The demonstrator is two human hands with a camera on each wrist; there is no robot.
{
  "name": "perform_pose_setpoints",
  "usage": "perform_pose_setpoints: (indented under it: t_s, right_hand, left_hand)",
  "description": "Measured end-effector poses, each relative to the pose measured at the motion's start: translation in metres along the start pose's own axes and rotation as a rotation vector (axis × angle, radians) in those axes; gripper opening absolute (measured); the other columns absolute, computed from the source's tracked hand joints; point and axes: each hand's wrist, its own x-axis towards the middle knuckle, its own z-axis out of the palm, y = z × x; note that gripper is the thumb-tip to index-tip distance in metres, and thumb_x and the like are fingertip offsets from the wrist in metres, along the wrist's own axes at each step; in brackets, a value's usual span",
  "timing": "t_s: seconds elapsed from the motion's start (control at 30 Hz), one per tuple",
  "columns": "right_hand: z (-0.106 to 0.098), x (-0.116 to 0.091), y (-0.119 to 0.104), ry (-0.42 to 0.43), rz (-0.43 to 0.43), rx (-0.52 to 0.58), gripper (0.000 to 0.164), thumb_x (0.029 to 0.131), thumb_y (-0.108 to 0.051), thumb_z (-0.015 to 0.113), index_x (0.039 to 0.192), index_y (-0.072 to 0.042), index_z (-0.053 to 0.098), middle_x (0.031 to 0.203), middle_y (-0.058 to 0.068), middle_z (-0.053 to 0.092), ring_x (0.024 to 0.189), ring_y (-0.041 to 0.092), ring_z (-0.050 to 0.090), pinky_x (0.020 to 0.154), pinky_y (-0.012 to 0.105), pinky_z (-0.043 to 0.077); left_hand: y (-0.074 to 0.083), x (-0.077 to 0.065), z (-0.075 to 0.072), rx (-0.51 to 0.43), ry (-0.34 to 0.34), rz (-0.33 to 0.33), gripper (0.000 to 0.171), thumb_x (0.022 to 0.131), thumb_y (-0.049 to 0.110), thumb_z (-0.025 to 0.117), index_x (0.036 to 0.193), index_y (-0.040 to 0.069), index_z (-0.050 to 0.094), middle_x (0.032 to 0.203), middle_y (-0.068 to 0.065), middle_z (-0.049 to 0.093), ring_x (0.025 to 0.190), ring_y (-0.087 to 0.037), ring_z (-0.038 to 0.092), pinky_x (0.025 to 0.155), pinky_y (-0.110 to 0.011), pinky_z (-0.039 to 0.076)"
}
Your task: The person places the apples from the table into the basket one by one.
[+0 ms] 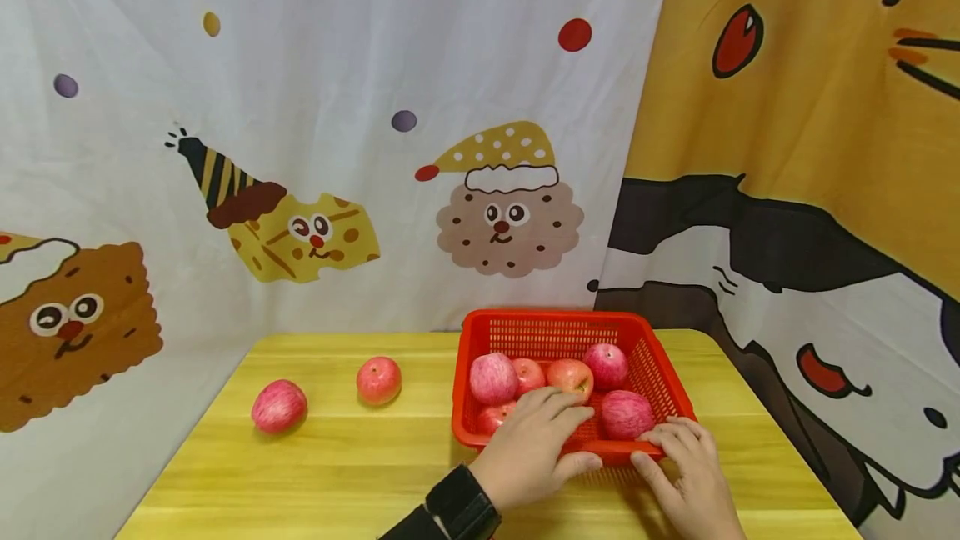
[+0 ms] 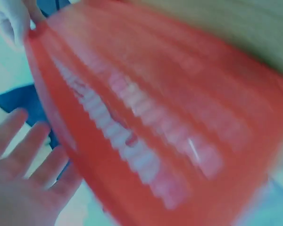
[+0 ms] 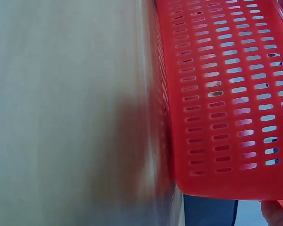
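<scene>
A red plastic basket (image 1: pixel 555 319) with slotted walls stands on the table and holds several apples, among them a streaked pink one (image 1: pixel 627 415) near the right hand. My left hand (image 1: pixel 528 444) reaches over the near rim, its fingers extended and holding nothing. In the left wrist view the fingers (image 2: pixel 26 153) are spread beside the blurred basket (image 2: pixel 146 28). At the near right corner my right hand (image 1: pixel 686 469) pinches the rim, thumb outside and fingers over the top. Only a bit of that thumb (image 3: pixel 276 214) shows under the basket wall (image 3: pixel 217 186) in the right wrist view.
Two more apples lie on the table left of the basket: a streaked one (image 1: pixel 280 407) and a smoother one (image 1: pixel 378 381). The yellow wooden table (image 1: pixel 337 473) ends at a white cartoon curtain (image 1: pixel 315 48), with an orange printed cloth (image 1: pixel 817 115) on the right.
</scene>
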Motion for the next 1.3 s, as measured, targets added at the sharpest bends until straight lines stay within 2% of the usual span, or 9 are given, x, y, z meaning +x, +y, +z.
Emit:
perform_pose_setpoints:
  t_s: [0.07,0.17,0.33,0.43,0.53,0.67,0.8,0.93,1.3]
  right_hand:
    - [0.0,0.0,0.0,0.0,-0.002,0.004,0.02,0.077,-0.018,0.083,0.091,-0.022,0.069,0.101,0.001,0.062,0.113,0.031,0.04,0.088,0.056,0.029]
    - [0.0,0.0,0.001,-0.007,-0.015,0.01,0.02,0.077,-0.018,0.083,0.091,-0.02,0.07,0.1,0.001,0.062,0.113,0.031,0.041,0.091,0.054,0.027]
    - [0.0,0.001,0.0,-0.019,-0.016,0.014,0.019,0.077,-0.019,0.083,0.091,-0.019,0.07,0.1,0.0,0.061,0.113,0.031,0.04,0.093,0.052,0.027]
    - [-0.001,0.002,0.0,-0.019,-0.016,0.015,0.02,0.077,-0.018,0.083,0.091,-0.02,0.069,0.1,0.0,0.061,0.113,0.031,0.04,0.092,0.053,0.027]
    - [-0.002,0.002,0.001,-0.014,-0.018,-0.001,0.021,0.077,-0.019,0.083,0.092,-0.022,0.069,0.101,0.0,0.061,0.114,0.031,0.04,0.09,0.053,0.028]
    - [-0.001,0.002,0.003,-0.004,-0.014,-0.006,0.022,0.076,-0.019,0.083,0.092,-0.022,0.069,0.101,0.001,0.062,0.114,0.031,0.039,0.089,0.052,0.03]
    - [0.002,0.0,0.004,-0.002,-0.012,-0.007,0.022,0.076,-0.019,0.084,0.092,-0.022,0.069,0.101,0.001,0.062,0.114,0.03,0.04,0.09,0.052,0.03]
    - [0.003,-0.002,0.004,-0.002,-0.006,-0.013,0.022,0.077,-0.02,0.083,0.093,-0.023,0.068,0.102,0.0,0.062,0.114,0.03,0.04,0.089,0.053,0.03]
    - [0.002,-0.002,0.003,0.001,0.006,-0.016,0.021,0.077,-0.021,0.083,0.093,-0.022,0.069,0.102,-0.001,0.061,0.116,0.03,0.039,0.088,0.054,0.032]
  left_hand:
    - [-0.016,-0.01,-0.017,-0.013,0.079,-0.013,0.057,0.093,0.056,0.059,0.133,0.016,0.059,0.137,-0.002,0.052,0.13,-0.021,0.035,0.11,-0.043,0.032]
    - [-0.056,-0.035,-0.043,0.007,0.178,-0.111,0.061,0.09,0.051,0.066,0.134,0.011,0.057,0.138,-0.008,0.05,0.131,-0.025,0.033,0.109,-0.05,0.033]
    - [-0.147,-0.113,-0.085,0.154,0.233,-0.414,0.065,0.088,0.043,0.071,0.132,-0.001,0.055,0.132,-0.022,0.052,0.123,-0.039,0.039,0.104,-0.059,0.032]
    - [-0.19,-0.171,-0.104,0.216,0.196,-0.62,0.064,0.089,0.04,0.072,0.13,-0.006,0.054,0.128,-0.03,0.051,0.119,-0.049,0.037,0.1,-0.065,0.029]
    - [-0.213,-0.22,-0.114,0.231,0.105,-0.773,0.066,0.088,0.039,0.072,0.13,-0.008,0.053,0.125,-0.038,0.047,0.115,-0.057,0.033,0.097,-0.071,0.025]
    - [-0.225,-0.258,-0.113,0.208,-0.029,-0.861,0.072,0.087,0.044,0.072,0.132,-0.008,0.051,0.124,-0.043,0.044,0.11,-0.064,0.032,0.093,-0.075,0.027]
    - [-0.232,-0.271,-0.105,0.186,-0.096,-0.908,0.078,0.086,0.048,0.072,0.137,-0.005,0.046,0.125,-0.044,0.043,0.103,-0.064,0.039,0.087,-0.076,0.034]
    - [-0.235,-0.269,-0.099,0.165,-0.096,-0.932,0.084,0.084,0.048,0.074,0.138,-0.008,0.042,0.128,-0.044,0.039,0.103,-0.059,0.043,0.085,-0.075,0.039]
    - [-0.248,-0.243,-0.083,0.103,-0.122,-0.817,0.077,0.086,0.039,0.075,0.143,0.001,0.04,0.13,-0.043,0.037,0.095,-0.058,0.051,0.075,-0.07,0.048]
